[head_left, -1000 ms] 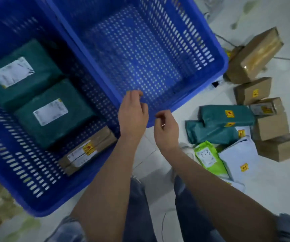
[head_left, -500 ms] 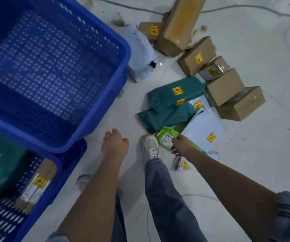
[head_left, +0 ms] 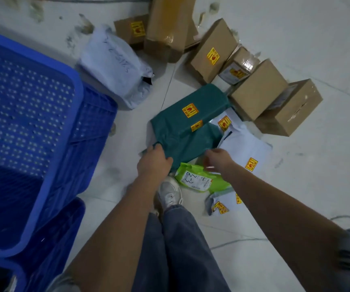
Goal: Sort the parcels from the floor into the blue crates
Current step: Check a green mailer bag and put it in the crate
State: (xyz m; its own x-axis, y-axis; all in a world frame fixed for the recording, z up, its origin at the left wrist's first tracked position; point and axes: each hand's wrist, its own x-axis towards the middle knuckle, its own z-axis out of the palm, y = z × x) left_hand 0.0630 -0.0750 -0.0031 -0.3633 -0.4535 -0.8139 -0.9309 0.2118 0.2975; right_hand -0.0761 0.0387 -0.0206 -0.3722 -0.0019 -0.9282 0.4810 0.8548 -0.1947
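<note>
Two teal mailer parcels lie stacked on the floor, the upper one (head_left: 191,110) bearing a yellow sticker and the lower one (head_left: 193,144) under it. My left hand (head_left: 155,163) grips the near left corner of the teal parcels. My right hand (head_left: 218,159) hovers with curled fingers at the lower teal parcel's near edge, just above a lime green bag (head_left: 195,180); its grip is hidden. A large blue crate (head_left: 79,106) stands at the left. A second blue crate (head_left: 64,228) sits nearer me.
Several cardboard boxes (head_left: 258,89) cluster behind the teal parcels, with a tall one (head_left: 167,24) at the top. A white mailer (head_left: 245,150), a white bag (head_left: 115,66) and a small grey bag (head_left: 218,203) lie around. My shoe (head_left: 170,194) stands beside the lime bag.
My view swung from the crates down to the floor pile. Both hands moved forward; the left hand took hold of the teal parcel's corner, and the right hand left the lime bag.
</note>
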